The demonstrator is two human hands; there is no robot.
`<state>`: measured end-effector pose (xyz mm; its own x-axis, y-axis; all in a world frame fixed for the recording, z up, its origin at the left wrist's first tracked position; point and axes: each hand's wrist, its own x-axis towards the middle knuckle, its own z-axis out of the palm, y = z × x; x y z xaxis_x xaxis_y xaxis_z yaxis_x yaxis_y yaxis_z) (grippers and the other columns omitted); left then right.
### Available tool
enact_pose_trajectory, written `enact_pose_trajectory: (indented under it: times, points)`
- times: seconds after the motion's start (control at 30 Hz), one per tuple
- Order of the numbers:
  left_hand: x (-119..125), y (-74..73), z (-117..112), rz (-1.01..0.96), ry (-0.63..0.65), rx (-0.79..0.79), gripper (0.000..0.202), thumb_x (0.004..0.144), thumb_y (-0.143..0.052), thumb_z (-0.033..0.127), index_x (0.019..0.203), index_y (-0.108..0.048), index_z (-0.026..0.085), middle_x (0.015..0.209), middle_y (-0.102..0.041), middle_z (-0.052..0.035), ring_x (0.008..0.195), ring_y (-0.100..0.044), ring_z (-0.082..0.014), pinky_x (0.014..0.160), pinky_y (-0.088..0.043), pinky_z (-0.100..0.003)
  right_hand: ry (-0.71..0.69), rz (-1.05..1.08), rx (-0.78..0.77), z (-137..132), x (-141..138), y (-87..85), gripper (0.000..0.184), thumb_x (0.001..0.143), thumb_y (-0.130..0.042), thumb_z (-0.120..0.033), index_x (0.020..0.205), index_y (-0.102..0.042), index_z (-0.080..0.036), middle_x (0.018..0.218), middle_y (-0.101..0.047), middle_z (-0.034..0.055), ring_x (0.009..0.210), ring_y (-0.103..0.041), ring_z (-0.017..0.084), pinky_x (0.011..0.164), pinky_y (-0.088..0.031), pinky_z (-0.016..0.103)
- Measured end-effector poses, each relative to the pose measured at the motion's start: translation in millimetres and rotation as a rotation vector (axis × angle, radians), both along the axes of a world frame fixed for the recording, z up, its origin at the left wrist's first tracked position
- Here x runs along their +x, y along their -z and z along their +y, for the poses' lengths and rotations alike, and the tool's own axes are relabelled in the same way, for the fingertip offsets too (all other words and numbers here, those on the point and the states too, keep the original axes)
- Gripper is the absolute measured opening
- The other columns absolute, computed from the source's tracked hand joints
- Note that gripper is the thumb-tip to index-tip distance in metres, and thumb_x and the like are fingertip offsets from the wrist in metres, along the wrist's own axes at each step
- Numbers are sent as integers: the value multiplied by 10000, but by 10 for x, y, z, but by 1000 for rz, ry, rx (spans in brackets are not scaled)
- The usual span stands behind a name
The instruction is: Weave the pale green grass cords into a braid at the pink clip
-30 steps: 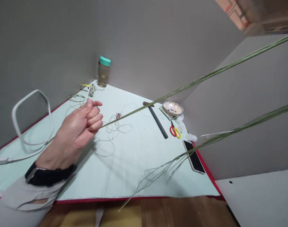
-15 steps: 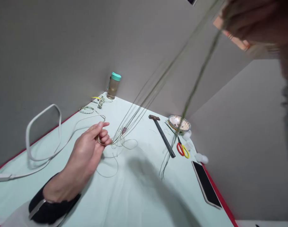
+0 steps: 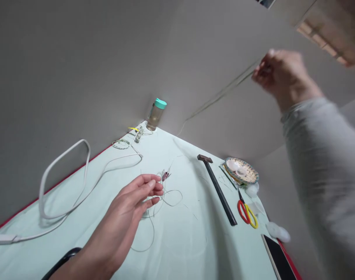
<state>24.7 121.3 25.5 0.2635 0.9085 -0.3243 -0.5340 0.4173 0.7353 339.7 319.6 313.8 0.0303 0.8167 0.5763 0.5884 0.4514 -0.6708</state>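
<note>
My left hand (image 3: 127,212) hovers low over the pale green cloth (image 3: 177,249), fingers stretched forward and loosely together, with nothing in them. Its fingertips reach a tangle of thin wire loops (image 3: 162,196) with a small reddish bit (image 3: 166,175). My right hand (image 3: 278,74) is raised high at the upper right, blurred, fingers pinched on the end of a bundle of thin green strands (image 3: 221,95) that slant down toward the table's far corner.
A jar with a teal lid (image 3: 155,114) stands in the far corner. A dark hammer (image 3: 218,188), a patterned dish (image 3: 241,171), red-and-yellow scissors (image 3: 246,212), white lumps (image 3: 278,232) and a phone (image 3: 279,258) lie at the right. A white cable (image 3: 63,182) loops at the left.
My left hand let go of the strands and opened flat over the wire loops. My right hand pulled the green strands up and away to the upper right. The view tilted upward.
</note>
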Motion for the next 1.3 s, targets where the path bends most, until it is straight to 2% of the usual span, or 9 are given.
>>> enact_pose_trajectory:
  times: [0.13, 0.23, 0.37, 0.47, 0.73, 0.83, 0.97, 1.1, 1.3]
  points:
    - [-1, -21, -9, 25, 48, 22, 86, 854, -722, 305, 895, -725, 229, 942, -636, -29, 959, -585, -183, 856, -479, -268, 132, 169, -242, 10, 485, 1184, 353, 1021, -596, -238, 691, -503, -157, 559, -524, -60, 524, -555, 20, 620, -506, 167]
    - [-4, -21, -15, 34, 78, 34, 86, 862, -700, 312, 890, -712, 231, 905, -604, -24, 932, -552, -179, 845, -450, -265, 239, 221, -360, -63, 796, 2039, 285, 1032, -639, -333, 865, -603, -105, 683, -555, -50, 547, -517, 33, 534, -483, 150]
    - [12, 4, -24, 39, 111, 31, 93, 868, -691, 326, 894, -700, 237, 914, -592, -22, 932, -532, -186, 869, -428, -286, 330, 249, -499, -137, 1110, 2726, 271, 1044, -615, -371, 1020, -640, -102, 815, -609, -10, 635, -561, 56, 589, -521, 179]
    - [23, 24, -20, 46, 126, 11, 109, 863, -699, 345, 886, -690, 239, 918, -582, -19, 937, -516, -193, 882, -414, -304, 337, 229, -565, -64, 1259, 2831, 256, 1038, -625, -358, 1034, -644, -103, 847, -624, 1, 669, -582, 64, 614, -536, 190]
    - [14, 24, -31, 73, 188, -13, 151, 884, -686, 385, 862, -646, 242, 935, -550, -14, 965, -465, -205, 971, -379, -357, 278, 124, -391, 511, 1279, 2497, 254, 1044, -614, -356, 1034, -641, -103, 870, -630, 6, 713, -607, 77, 668, -560, 215]
    - [36, 33, -26, 70, 194, -14, 153, 875, -692, 384, 872, -644, 239, 945, -553, -18, 969, -461, -210, 973, -374, -372, 241, 60, -375, 638, 1098, 2577, 273, 1058, -586, -369, 1102, -641, -106, 937, -653, 28, 767, -635, 91, 709, -581, 236]
    - [52, 53, -9, 73, 196, -4, 133, 875, -683, 359, 881, -645, 232, 932, -545, -19, 958, -463, -207, 955, -370, -369, 142, -90, -536, 692, 836, 2768, 366, 1039, -620, -354, 1332, -601, -134, 1115, -690, 79, 871, -694, 129, 775, -624, 286]
    - [49, 46, -1, 91, 168, -33, 142, 862, -687, 361, 894, -635, 233, 913, -542, -13, 944, -464, -205, 941, -369, -366, 140, -287, -671, 539, 872, 2825, 509, 1012, -663, -338, 1469, -520, -164, 1284, -657, 123, 957, -710, 156, 827, -637, 319]
    - [58, 44, -19, 65, 204, -8, 112, 875, -671, 336, 896, -642, 230, 906, -544, -9, 920, -460, -192, 897, -370, -343, 324, -643, -757, -232, 1264, 2991, 301, 1018, -649, -366, 1196, -665, -124, 1097, -692, 79, 954, -683, 157, 895, -604, 357]
